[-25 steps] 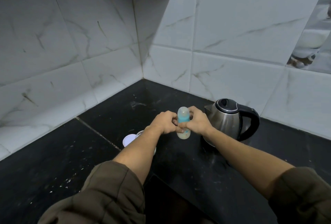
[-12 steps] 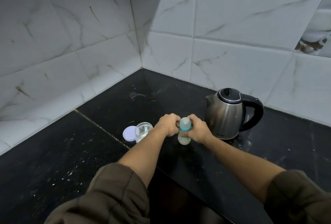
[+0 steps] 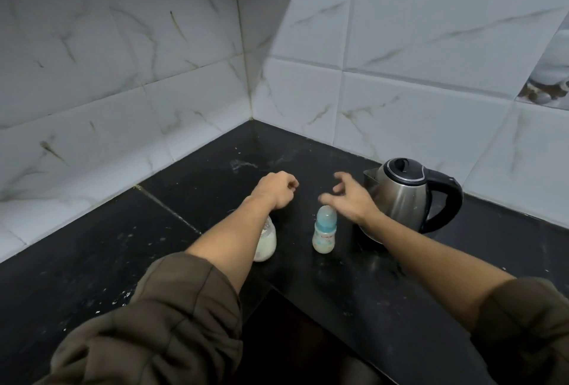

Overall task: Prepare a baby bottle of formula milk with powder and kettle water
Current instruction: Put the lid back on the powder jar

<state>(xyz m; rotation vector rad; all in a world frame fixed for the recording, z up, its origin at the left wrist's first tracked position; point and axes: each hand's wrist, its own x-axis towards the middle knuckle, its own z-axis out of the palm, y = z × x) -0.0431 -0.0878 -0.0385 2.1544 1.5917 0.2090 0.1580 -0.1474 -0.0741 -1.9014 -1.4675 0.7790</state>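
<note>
Baby bottle upright on black countertop, capped, teal collar, milky liquid inside, standing free with nothing touching it. Right hand just beyond and right of bottle top, fingers spread wide, holding nothing, slightly blurred. Left hand left of that, well apart from bottle, fingers curled loosely into a fist, gripping nothing visible. Clear jar with white powder near left of bottle, partly hidden behind left forearm. Steel kettle with black lid and handle at right, behind right hand, handle pointing right. Brown sleeves pushed up on both arms. White marbled tile wall meeting in corner at far side.
</note>
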